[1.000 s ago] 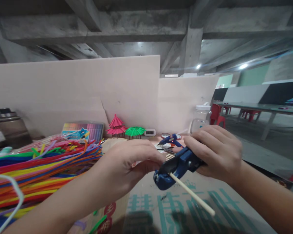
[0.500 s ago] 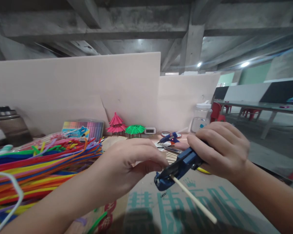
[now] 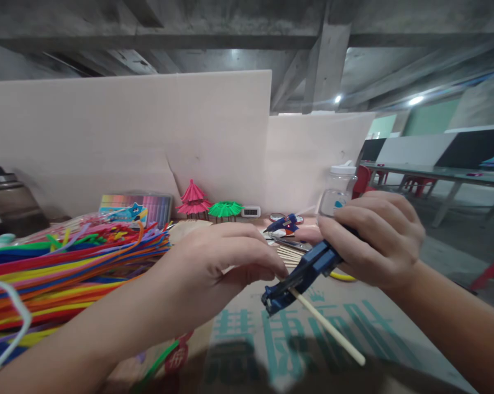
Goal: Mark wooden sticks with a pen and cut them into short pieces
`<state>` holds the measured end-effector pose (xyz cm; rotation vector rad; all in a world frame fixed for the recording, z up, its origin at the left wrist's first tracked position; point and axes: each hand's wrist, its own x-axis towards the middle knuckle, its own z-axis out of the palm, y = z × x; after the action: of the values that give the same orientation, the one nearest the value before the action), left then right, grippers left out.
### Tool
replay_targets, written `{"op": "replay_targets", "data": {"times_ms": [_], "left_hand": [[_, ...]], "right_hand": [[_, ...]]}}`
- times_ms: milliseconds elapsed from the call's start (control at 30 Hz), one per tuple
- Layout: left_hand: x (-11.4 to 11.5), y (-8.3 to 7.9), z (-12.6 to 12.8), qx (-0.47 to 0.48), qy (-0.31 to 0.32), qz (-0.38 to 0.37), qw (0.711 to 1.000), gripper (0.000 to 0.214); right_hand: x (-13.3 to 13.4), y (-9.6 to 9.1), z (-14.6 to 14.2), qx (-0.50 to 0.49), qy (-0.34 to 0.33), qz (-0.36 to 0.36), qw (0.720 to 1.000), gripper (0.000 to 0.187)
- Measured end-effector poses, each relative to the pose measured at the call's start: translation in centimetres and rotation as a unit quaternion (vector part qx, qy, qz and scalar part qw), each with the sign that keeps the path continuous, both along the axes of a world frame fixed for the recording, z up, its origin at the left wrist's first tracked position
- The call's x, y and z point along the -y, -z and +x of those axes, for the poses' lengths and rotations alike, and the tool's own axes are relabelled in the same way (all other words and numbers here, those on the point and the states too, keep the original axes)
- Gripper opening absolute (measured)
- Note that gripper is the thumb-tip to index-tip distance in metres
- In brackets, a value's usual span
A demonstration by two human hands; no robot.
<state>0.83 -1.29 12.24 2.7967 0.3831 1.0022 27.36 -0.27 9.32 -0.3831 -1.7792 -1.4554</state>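
Observation:
My right hand (image 3: 374, 238) is closed round a blue glue gun (image 3: 302, 273), from whose rear a pale glue stick (image 3: 327, 326) juts toward me. The gun's nozzle end is hidden under my fingers. My left hand (image 3: 218, 262) is pinched shut just left of the gun, fingertips near it; what it holds is hidden. Both hands hover over a cardboard sheet (image 3: 280, 350) with teal printed characters.
A heap of coloured pipe cleaners (image 3: 66, 262) lies at the left. Behind stand a marker case (image 3: 136, 208), pink (image 3: 193, 200) and green (image 3: 225, 209) paper umbrellas, a second glue gun (image 3: 282, 223), wooden sticks (image 3: 288, 253) and a clear jar (image 3: 337, 189). A board wall (image 3: 148, 142) backs the table.
My right hand has lifted slightly and tilted the glue gun further, its rear end dipping lower. My left hand has stayed pinched beside it. The view has shifted a little.

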Motion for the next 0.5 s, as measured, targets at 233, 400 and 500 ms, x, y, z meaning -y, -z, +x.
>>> {"op": "replay_targets", "data": {"times_ms": [233, 400, 500], "left_hand": [[-0.19, 0.19, -0.12, 0.002, -0.015, 0.002, 1.0, 0.014], [-0.33, 0.12, -0.14, 0.007, -0.021, 0.009, 1.0, 0.013], [-0.39, 0.03, -0.09, 0.007, -0.025, 0.013, 1.0, 0.014]], "right_hand": [[0.16, 0.11, 0.06, -0.006, -0.001, -0.016, 1.0, 0.012], [0.26, 0.07, -0.1, -0.005, 0.007, -0.028, 1.0, 0.013], [0.26, 0.0, -0.21, -0.004, 0.003, -0.029, 1.0, 0.013]]}}
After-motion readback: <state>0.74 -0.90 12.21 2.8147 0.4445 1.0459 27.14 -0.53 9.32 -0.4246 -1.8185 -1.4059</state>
